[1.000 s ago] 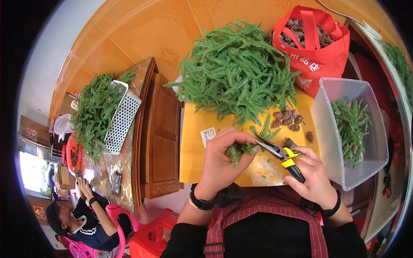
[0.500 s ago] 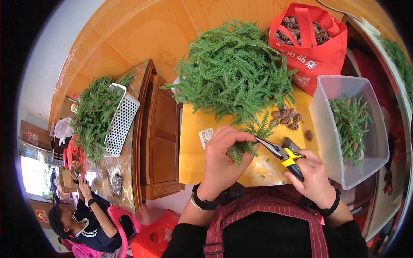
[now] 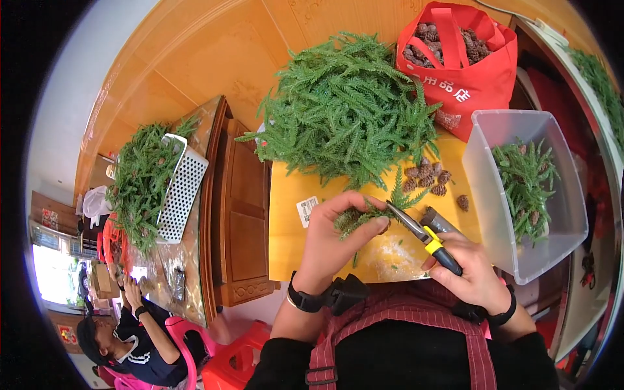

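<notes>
Over the yellow board, my left hand [image 3: 331, 244] pinches a green artificial pine sprig [image 3: 354, 218] between thumb and fingers. My right hand [image 3: 473, 270] is closed around needle-nose pliers [image 3: 432, 243] with black and yellow handles. The pliers' jaws point up and left, and their tip meets the sprig just by my left fingertips. Whether the jaws grip a stem or wire there is too small to tell. A dark, narrow bundle [image 3: 439, 220] lies just beyond the pliers. Several brown pine cones [image 3: 425, 171] sit loose on the board past it.
A big heap of green sprigs [image 3: 344, 110] covers the board's far side. Behind it stands a red bag [image 3: 455, 91] of pine cones. At right is a clear plastic bin [image 3: 559, 253] holding sprigs. Leftward, a person [image 3: 149, 338] works beside a table with a white perforated basket [image 3: 184, 195].
My left thumb has stretched out across the sprig, which has turned in my fingers. The pliers' handles have come closer together in my right hand. The whole view has shifted slightly.
</notes>
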### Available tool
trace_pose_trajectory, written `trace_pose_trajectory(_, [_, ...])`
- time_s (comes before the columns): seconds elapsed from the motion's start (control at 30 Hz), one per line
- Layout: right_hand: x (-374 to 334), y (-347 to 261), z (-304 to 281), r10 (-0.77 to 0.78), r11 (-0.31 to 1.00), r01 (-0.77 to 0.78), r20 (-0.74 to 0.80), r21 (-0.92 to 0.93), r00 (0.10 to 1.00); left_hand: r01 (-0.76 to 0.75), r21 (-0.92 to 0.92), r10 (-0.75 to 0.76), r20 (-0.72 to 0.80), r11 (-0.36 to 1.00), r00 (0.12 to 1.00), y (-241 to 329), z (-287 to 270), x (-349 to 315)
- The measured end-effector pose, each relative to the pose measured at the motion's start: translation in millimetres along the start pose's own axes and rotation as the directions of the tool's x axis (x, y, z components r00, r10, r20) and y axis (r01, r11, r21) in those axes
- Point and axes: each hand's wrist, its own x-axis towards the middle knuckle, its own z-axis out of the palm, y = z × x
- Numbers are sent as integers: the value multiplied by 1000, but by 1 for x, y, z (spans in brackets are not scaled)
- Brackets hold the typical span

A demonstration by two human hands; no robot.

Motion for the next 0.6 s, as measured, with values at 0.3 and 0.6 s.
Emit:
trace_pose_trajectory(0.3, [0, -6, -3, -45, 963, 30, -48, -268, 998, 114, -110, -113, 18, 987, 993, -3, -4, 1])
trace_pose_trajectory(0.6, [0, -6, 1, -134, 878, 54, -136, -477, 982, 90, -90, -86, 44, 992, 995, -5, -8, 1])
